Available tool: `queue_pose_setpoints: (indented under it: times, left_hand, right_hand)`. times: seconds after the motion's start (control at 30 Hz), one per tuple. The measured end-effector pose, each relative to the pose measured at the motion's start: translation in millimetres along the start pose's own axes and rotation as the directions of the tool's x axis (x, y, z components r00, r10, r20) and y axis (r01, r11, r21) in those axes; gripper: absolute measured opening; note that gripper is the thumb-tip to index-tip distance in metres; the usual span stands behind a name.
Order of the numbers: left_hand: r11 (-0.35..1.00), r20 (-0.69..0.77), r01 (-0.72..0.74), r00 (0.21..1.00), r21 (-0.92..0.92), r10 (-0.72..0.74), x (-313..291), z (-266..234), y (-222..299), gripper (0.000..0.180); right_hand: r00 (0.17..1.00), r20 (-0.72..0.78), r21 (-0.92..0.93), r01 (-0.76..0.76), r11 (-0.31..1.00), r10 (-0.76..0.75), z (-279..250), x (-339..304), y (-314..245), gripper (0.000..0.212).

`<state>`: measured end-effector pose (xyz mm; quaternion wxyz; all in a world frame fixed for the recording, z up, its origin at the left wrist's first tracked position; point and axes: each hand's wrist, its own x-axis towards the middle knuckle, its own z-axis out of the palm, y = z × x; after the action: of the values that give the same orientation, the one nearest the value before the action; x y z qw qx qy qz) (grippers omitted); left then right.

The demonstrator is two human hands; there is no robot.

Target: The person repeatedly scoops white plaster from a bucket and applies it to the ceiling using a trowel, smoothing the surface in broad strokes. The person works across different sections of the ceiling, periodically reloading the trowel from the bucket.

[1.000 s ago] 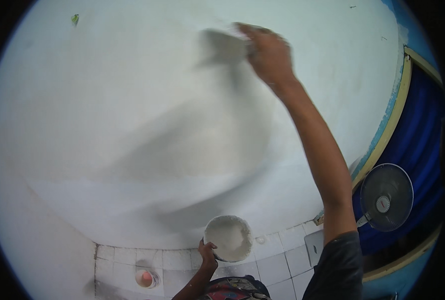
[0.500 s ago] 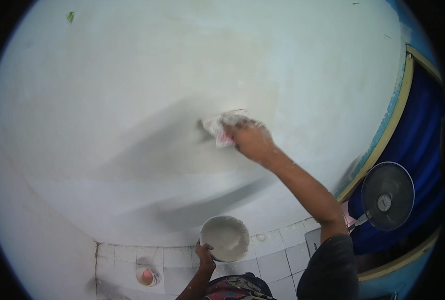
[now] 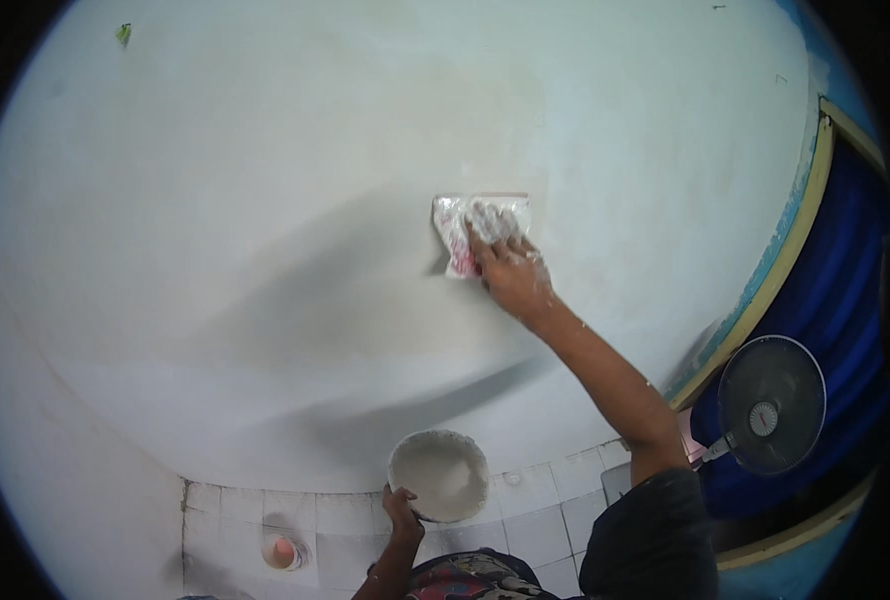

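My right hand (image 3: 512, 268) is pressed to the white wall (image 3: 365, 140), its fingers laid over a flat, bendy spreader (image 3: 455, 240). The spreader is whitish with red marks, and its left side curls off the wall. White paste coats the fingers. Low in front of me, my left hand (image 3: 403, 510) grips a round bowl (image 3: 398, 462) by its left side. Greyish-white paste (image 3: 445, 485) lies inside the bowl, and dried smears cover its rim. A beige, damp-looking patch spreads over the wall around the spreader.
At the right, a standing fan (image 3: 770, 405) is in front of a blue curtain (image 3: 835, 260) in a yellowish door frame (image 3: 805, 240). A small tub (image 3: 285, 550) with something pinkish inside stands on the white floor tiles (image 3: 345, 560) at lower left.
My right hand has moved slightly up and right with the spreader, which now lies flatter on the wall. My fingers have straightened over it. The left hand still holds the bowl.
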<state>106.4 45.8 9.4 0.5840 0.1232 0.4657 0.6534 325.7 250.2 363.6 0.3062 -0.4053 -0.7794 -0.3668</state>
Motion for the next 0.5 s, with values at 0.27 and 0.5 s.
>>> queue_pose_setpoints:
  times: [0.27, 0.5]
  left_hand:
    - [0.997, 0.041, 0.037, 0.998, 0.068, -0.04, -1, 1, -14, 0.039]
    - [0.986, 0.027, 0.086, 0.995, 0.14, -0.091, -9, 19, -26, 0.04]
  right_hand:
    - [0.827, 0.045, 0.681, -0.436, 0.589, 0.56, -57, 61, 9, 0.02]
    - [0.743, -0.221, 0.611, -0.399, 0.683, 0.632, -50, 102, 55, 0.027]
